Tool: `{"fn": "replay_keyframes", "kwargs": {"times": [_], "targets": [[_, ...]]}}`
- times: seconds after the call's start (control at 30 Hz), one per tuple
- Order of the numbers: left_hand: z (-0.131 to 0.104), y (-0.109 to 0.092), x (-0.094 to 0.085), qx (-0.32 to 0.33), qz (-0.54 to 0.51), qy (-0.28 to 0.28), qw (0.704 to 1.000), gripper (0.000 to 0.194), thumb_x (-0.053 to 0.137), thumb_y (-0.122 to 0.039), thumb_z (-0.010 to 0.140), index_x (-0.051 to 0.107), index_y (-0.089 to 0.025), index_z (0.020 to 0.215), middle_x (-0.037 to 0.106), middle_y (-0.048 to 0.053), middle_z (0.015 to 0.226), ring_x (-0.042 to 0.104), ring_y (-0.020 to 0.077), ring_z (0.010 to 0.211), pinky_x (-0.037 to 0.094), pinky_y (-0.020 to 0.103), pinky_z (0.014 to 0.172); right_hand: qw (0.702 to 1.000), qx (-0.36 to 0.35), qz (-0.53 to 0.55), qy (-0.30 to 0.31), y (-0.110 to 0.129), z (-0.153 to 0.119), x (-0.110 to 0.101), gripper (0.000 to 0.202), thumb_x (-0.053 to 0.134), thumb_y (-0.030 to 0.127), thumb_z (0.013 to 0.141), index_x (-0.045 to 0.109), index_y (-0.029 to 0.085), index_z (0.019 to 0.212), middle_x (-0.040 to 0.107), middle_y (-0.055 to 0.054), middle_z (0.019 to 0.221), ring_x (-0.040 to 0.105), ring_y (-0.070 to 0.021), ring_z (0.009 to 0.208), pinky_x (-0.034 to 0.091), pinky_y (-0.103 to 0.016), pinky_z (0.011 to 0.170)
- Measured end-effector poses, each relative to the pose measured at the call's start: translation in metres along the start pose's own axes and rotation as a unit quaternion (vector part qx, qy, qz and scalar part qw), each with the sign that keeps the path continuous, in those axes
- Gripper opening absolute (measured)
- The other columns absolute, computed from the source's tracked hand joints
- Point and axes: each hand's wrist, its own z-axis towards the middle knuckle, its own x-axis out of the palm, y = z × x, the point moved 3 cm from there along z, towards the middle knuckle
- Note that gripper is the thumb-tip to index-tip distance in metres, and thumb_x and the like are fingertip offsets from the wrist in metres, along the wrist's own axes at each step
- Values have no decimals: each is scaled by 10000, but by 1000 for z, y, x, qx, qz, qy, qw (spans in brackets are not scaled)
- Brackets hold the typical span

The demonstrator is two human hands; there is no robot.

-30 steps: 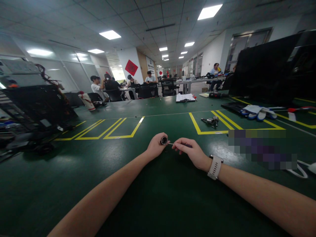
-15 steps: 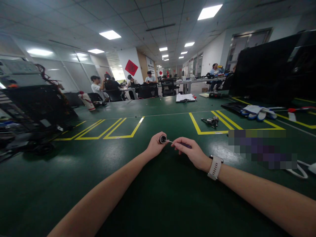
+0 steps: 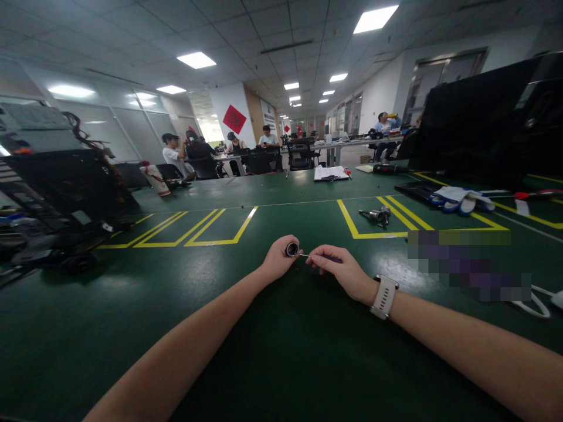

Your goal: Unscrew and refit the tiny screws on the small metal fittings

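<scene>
My left hand [image 3: 277, 262] grips a small round metal part [image 3: 291, 249] with a dark opening facing the camera, held just above the green table [image 3: 281, 351]. My right hand [image 3: 341, 271] pinches a thin tool with a dark purple handle [image 3: 328, 258]; its slim metal tip reaches into the side of the round part. A light strap with a watch is on my right wrist. Both hands meet at the middle of the table.
Yellow lines mark boxes on the table. Small metal parts [image 3: 376, 215] lie in the right box, white-and-blue gloves [image 3: 457, 198] farther right, a clipboard with paper [image 3: 331, 173] at the back. Black equipment [image 3: 61, 193] stands left, a large dark case [image 3: 484, 123] right. Several people sit at distant desks.
The round part and the tool tip rose slightly, then came back down; my hands stay in the same place.
</scene>
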Motion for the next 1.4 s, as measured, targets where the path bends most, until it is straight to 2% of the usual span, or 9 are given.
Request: {"fn": "replay_keyframes", "kwargs": {"times": [0.23, 0.7, 1.03, 1.27, 1.4], "targets": [[2, -1, 0, 4, -4, 4, 1000, 114, 591, -226, 741, 509, -157, 703, 487, -30, 669, 459, 108, 633, 377, 228, 596, 999, -21, -3, -30, 1, 0, -1, 186, 499, 311, 873, 642, 193, 863, 605, -30, 845, 547, -162, 766, 450, -304, 656], [0, 1, 1, 11, 8, 12, 1000, 106, 599, -235, 735, 522, -163, 726, 511, -21, 692, 485, 125, 660, 387, 249, 619, 1000, -17, -9, -10, -1, 0, -1, 191, 503, 288, 868, 667, 192, 857, 630, -34, 845, 552, -172, 764, 436, -314, 654], [1, 0, 1, 14, 6, 4, 1000, 121, 603, -225, 729, 505, -160, 703, 489, -31, 675, 458, 116, 629, 357, 242, 594, 999, -12, -4, -39, 7, -2, -2, 178, 505, 281, 858, 650, 185, 815, 599, -25, 786, 533, -162, 722, 426, -310, 642], [1, -3, 0, 20, -20, -1, 1000, 111, 590, -191, 725, 488, -158, 695, 467, -36, 666, 447, 110, 631, 355, 238, 610, 999, -4, 30, -24, -3, 2, 0, 164, 529, 288, 847, 657, 190, 816, 612, -28, 796, 541, -163, 731, 431, -299, 623], [1, -3, -2, 22, -45, 1, 999, 132, 594, -233, 732, 488, -158, 706, 468, -35, 673, 449, 105, 627, 366, 231, 602, 998, -4, 58, -18, -6, 3, 0, 170, 519, 287, 855, 659, 191, 834, 618, -35, 831, 547, -167, 756, 433, -299, 623]]}}
